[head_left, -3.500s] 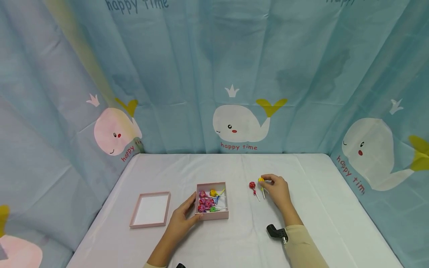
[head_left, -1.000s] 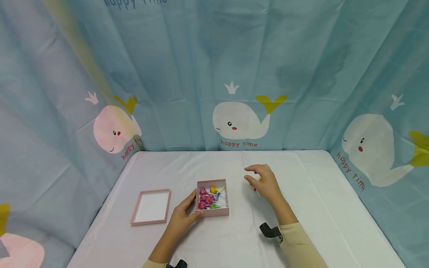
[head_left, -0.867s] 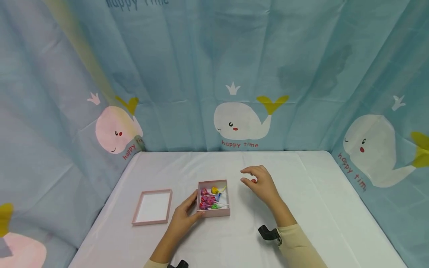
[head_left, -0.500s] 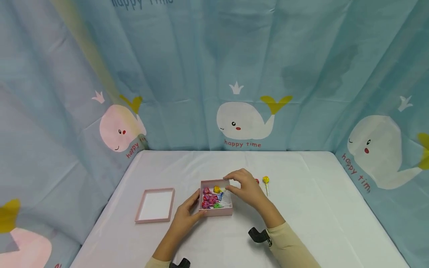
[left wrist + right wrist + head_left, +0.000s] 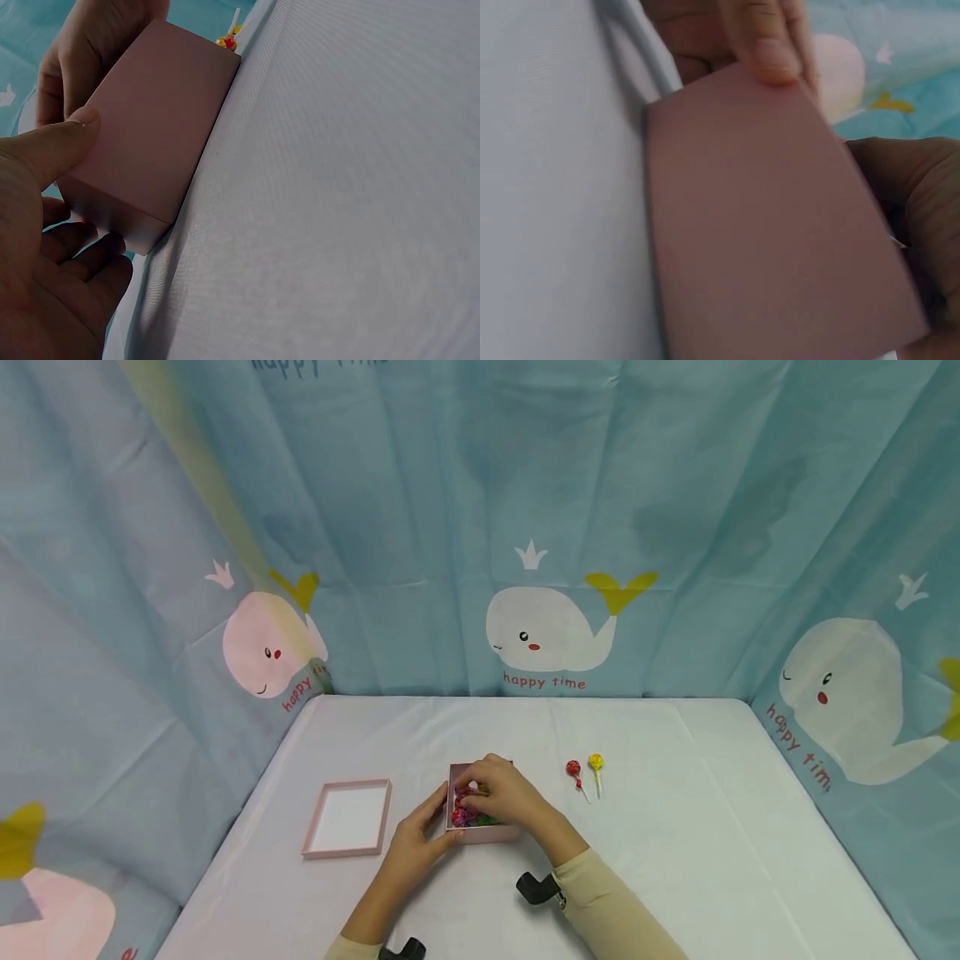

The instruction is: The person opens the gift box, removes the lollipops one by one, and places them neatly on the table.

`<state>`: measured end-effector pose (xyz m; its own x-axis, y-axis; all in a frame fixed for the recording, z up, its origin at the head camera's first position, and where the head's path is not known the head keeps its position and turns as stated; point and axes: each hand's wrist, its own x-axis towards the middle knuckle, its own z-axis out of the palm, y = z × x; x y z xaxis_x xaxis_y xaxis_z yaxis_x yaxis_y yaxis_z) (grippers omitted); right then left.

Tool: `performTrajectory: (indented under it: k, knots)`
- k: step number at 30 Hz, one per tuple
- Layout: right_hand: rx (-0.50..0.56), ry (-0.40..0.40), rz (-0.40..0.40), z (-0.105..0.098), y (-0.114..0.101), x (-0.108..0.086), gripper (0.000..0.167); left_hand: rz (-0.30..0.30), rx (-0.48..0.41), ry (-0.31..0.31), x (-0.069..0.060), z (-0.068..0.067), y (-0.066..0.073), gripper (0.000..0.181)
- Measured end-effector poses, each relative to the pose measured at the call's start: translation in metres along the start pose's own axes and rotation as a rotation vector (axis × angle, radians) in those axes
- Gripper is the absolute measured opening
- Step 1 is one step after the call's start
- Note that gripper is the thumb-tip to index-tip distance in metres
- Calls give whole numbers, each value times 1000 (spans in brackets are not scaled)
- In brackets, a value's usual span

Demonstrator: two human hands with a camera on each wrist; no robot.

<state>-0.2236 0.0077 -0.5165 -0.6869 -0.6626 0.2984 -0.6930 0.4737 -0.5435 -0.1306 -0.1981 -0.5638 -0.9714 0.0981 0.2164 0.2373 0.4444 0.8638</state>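
On the table stands a pink box (image 5: 487,834) with several wrapped lollipops (image 5: 461,817) in it. The left hand (image 5: 408,847) grips its left side, thumb at the front corner; the left wrist view shows that thumb on the box wall (image 5: 150,112). The right hand (image 5: 506,793) reaches over the rim into the box, fingers bent down among the lollipops; whether it pinches one is hidden. In the right wrist view the box wall (image 5: 765,217) covers the fingertips of the right hand (image 5: 930,202). A red lollipop (image 5: 573,768) and a yellow one (image 5: 596,762) lie right of the box.
A shallow pink lid (image 5: 307,835) with a white inside lies left of the box on the white-covered table (image 5: 712,843). A blue curtain (image 5: 412,527) with printed whales stands behind the table and along its sides.
The right hand has moved left from the two loose lollipops, over the box's right rim and down into the box. Both loose lollipops are uncovered. The left hand keeps its grip on the box.
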Motion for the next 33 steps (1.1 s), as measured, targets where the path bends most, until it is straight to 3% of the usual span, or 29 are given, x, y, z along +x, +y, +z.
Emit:
performTrajectory:
  k: [7, 33]
  knots:
    - [-134, -23, -3, 8, -1, 0, 25, -2, 17, -4, 1, 0, 1, 87]
    - [-273, -132, 17, 10, -4, 3, 21, 20, 10, 5, 1, 2, -4, 85]
